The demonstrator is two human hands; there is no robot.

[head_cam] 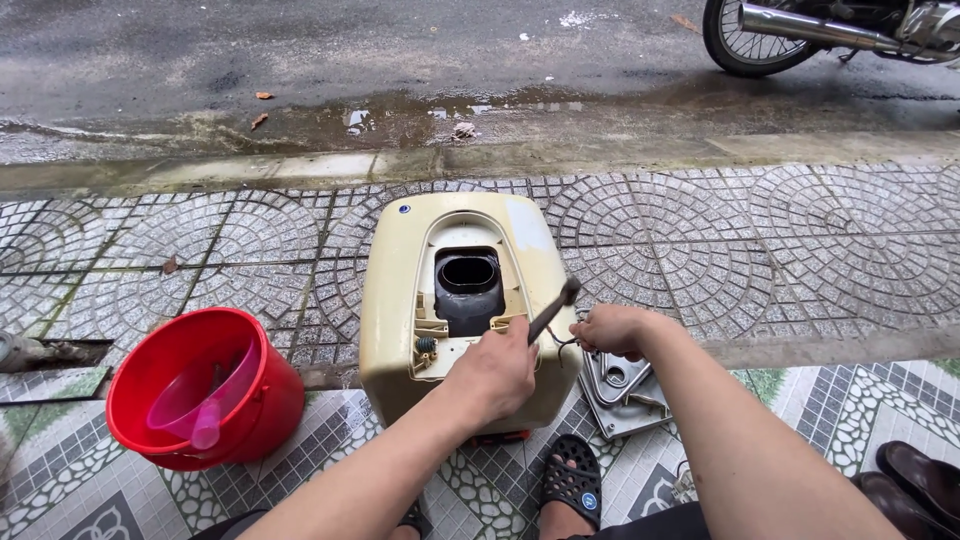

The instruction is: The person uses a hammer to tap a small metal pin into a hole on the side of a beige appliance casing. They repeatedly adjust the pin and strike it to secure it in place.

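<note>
Cream plastic housing (470, 300) stands on the tiled pavement near the kerb edge — its cover plate (622, 392) already off, lying at its right. Left hand (495, 372) grips a dark-handled tool (553, 310) at the opening; right hand (612, 330) pinches a thin wire. Internal parts remain fitted.

Red bucket (250, 410) blocks left, metal plate (625, 395) crowds right — open paving (800, 260) beyond housing (390, 310)

A yellowed cream plastic housing (400, 300) stands on the tiled pavement, its dark opening facing up, beside the red bucket (255, 410).
</note>
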